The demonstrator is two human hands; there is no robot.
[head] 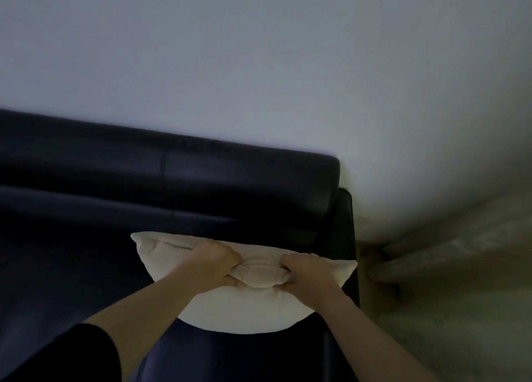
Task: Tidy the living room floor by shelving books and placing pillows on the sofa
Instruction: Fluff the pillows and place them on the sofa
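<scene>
Cream fabric pillow (pixel 244 304): held over the right end of the dark sofa (pixel 86 180) seat, near the armrest; whether it rests on the cushion cannot be told. Top edge is bunched and gripped by left hand (pixel 214 262) and right hand (pixel 306 272), fingers curled into the cloth. Placement judged nearly done, release outstanding. Books and shelf: not shown.

head view, down over sofa (pixel 115 180)
</scene>
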